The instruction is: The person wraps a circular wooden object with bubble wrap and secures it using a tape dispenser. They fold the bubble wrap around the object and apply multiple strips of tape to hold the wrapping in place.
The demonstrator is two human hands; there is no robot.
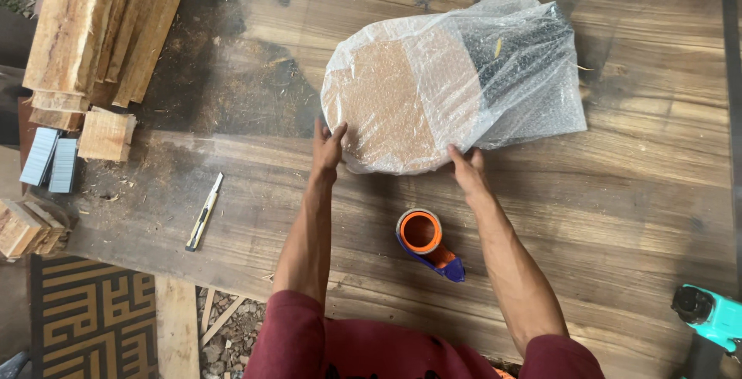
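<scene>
Nearest to the camera, the tape dispenser [427,241] with its orange roll and blue handle is lying on the wooden table [603,217], and I am taking it as the landmark. The two forearms are passing on each side of it, the sleeves being dark red.

Just beyond the dispenser, both hands are resting on the near edge of the bubble-wrapped round board [417,101]. The left hand [328,147] is pressing flat on the wrap to the left and beyond the dispenser, fingers spread, not closed around anything. The right hand [466,169] is pinching the wrap edge just beyond the dispenser, slightly to the right. The hands are apart from each other.

The board itself is lying flat on the table beyond the dispenser, and a dark part of it is showing through the loose wrap on the far right side.

Far to the left of the dispenser, a utility knife [204,213] is lying, and beyond that a stack of wooden planks [100,31]. Far to the right, at the near table edge, a turquoise power tool [711,316] is showing.

In my judgement the wrap is sitting loose, so it could be slipping open if one hand is lifting off, because no tape seems to be holding it. The dispenser is also needing one free hand.
</scene>
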